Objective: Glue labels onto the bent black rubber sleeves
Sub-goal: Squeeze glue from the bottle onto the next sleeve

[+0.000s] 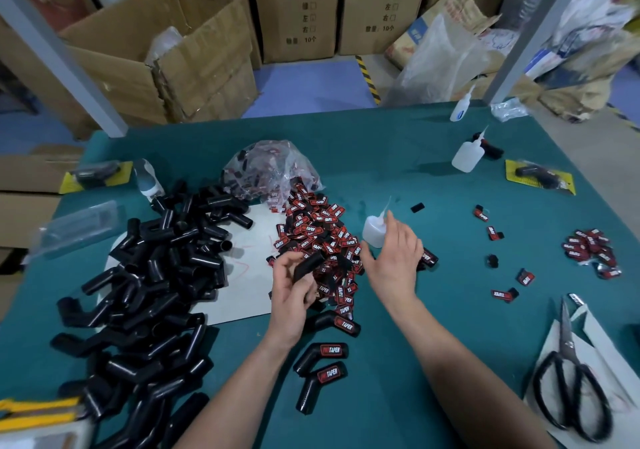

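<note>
Bench inventory, taken standing alongside.

- Left hand [294,287]: fingers curled round 1 bent black rubber sleeve [310,265], no label on its visible side, held over the near edge of the label heap [318,234].
- Right hand [393,258]: fingers spread and loose, grasping nothing, just beside the small glue bottle [375,231]. Whether it touches the bottle cannot be told.
- Left: pile of unlabelled sleeves [149,275].
- Near centre: 3 labelled sleeves [327,350].
- Near right: scissors [568,372].

Hazard: the bottle stands upright against the heap, its nozzle apparently uncapped. A careless grab could tip it and bond loose labels together. Wet glue could also catch the gripping fingers.
</note>
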`<state>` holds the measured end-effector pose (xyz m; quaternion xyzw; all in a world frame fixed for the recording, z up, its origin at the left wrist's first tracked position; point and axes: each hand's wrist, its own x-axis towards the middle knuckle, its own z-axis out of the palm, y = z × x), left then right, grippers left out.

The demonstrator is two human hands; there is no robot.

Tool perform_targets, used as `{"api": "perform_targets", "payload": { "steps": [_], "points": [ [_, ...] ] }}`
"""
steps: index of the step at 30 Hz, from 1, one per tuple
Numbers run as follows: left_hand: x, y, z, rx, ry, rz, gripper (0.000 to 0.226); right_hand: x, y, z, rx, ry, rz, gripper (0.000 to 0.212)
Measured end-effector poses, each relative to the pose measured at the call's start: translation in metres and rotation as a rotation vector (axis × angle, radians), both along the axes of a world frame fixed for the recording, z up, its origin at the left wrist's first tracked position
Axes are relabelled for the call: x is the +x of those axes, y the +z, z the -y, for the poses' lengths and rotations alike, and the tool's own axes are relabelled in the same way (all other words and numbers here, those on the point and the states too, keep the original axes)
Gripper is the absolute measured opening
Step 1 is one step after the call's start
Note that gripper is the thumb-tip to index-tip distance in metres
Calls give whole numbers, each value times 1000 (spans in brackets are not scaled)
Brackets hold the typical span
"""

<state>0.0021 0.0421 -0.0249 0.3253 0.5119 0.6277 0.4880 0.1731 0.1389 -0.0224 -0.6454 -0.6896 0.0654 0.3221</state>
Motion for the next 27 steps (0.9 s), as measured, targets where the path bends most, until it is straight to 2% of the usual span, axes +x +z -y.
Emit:
{"api": "perform_targets", "payload": {
  "steps": [2, 5, 7, 9, 11, 13, 18, 22, 24, 27],
  "points": [
    [1, -1, 3, -28, 52, -90, 26, 2, 3, -4, 61, -23, 105, 55],
    [4, -1, 4, -25, 116, -203, 26, 1, 3, -3, 161, 53, 33, 38],
    [4, -1, 3, -8, 161, -247, 29, -1, 2, 5, 113, 197, -203, 42],
    [2, 1, 1, -6, 214, -253, 35, -7, 2, 18, -71, 315, -429, 49],
    [0, 4, 1, -32, 256, -192, 40, -13, 0, 27, -195, 343, -534, 54],
    [0, 5, -1, -43, 295, -140, 40, -14, -2, 27, -175, 355, -608, 58],
    [0, -1, -5, -42, 327, -166, 47, -9, 13, 18, -145, 190, -999, 32],
    [-2, -5, -5, -18, 316, -168, 40, -5, 19, 8, -268, 84, -1578, 17],
    [-3, -6, -6, -12, 307, -183, 40, -3, 21, 6, -338, 88, -1657, 14],
    [-5, -8, -8, 14, 297, -218, 45, -3, 23, 8, -383, 73, -1613, 19]
  ]
}}
